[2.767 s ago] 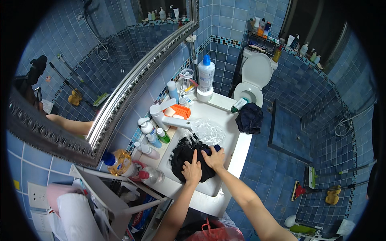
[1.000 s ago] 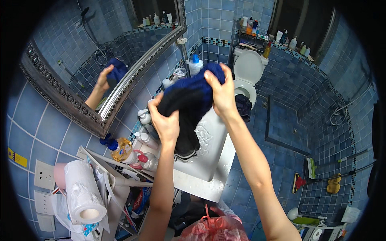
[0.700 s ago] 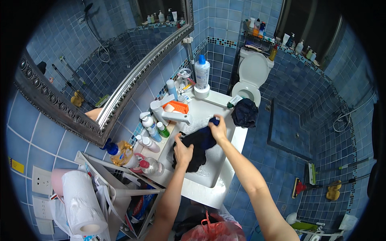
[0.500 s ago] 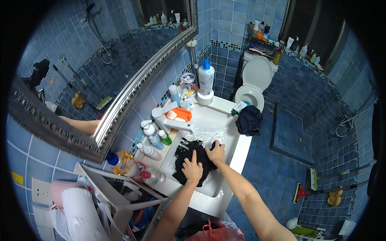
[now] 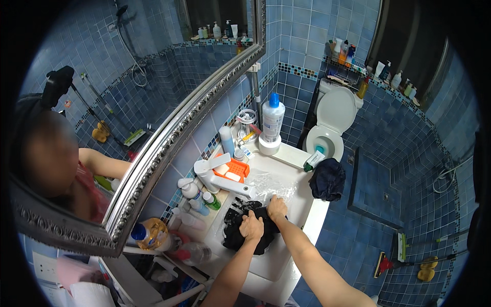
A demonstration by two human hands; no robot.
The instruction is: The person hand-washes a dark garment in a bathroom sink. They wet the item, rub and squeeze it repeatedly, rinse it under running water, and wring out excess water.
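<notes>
A wet black garment [image 5: 237, 240] lies bunched in the white sink [image 5: 292, 254], in shallow, rippling water. My left hand [image 5: 252, 227] presses down on it, fingers curled into the cloth. At the garment's right side, my right hand [image 5: 277, 209] is closed on its edge; the fingertips are partly hidden. The white faucet [image 5: 232, 187] reaches over the basin just beyond my hands. Another dark garment [image 5: 328, 180] hangs in a bundle over the sink's far right corner, beside a small green-and-white bottle [image 5: 314, 159].
Left of the basin stand pump bottles [image 5: 188, 188], a green bottle [image 5: 211, 200] and an orange soap dish [image 5: 237, 168]. A large blue-capped bottle [image 5: 272, 120] stands at the back corner. The framed mirror [image 5: 174, 120] juts in from the left. Beyond is an open toilet [image 5: 336, 110].
My view has tilted, shifting the scene downward and slightly right. My left index finger, stretched out before, is now curled on the cloth. Both hands stay at the black garment.
</notes>
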